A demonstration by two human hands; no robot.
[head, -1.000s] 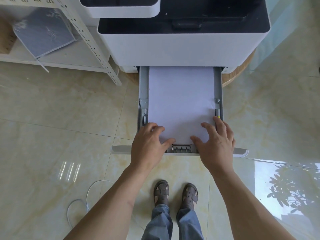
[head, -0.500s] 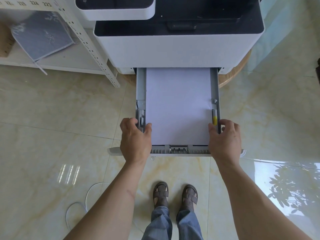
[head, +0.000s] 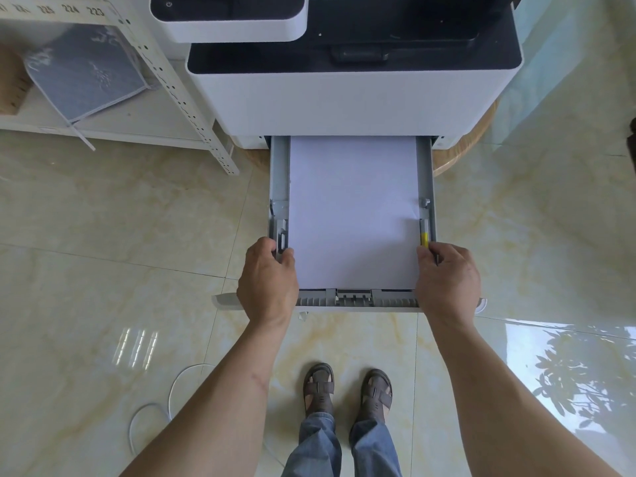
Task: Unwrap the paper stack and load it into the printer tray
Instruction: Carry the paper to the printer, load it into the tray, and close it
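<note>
A white paper stack (head: 352,208) lies flat inside the grey printer tray (head: 279,173), which is pulled out of the white printer (head: 344,94). My left hand (head: 268,282) grips the tray's left wall near the front corner, thumb inside against the paper. On the opposite side, my right hand (head: 447,280) is closed around the right wall just below a yellow guide tab (head: 425,239). The paper's far end is hidden under the printer body.
A white metal shelf (head: 179,87) holding a grey-blue pouch (head: 86,70) stands at the left. A white cable (head: 165,404) loops on the tiled floor. My sandalled feet (head: 347,390) stand below the tray. A round wooden base (head: 464,146) shows under the printer.
Both hands left the front edge of the paper and moved outward to clasp the tray's two side walls. The view shifted slightly; the tray looks unmoved.
</note>
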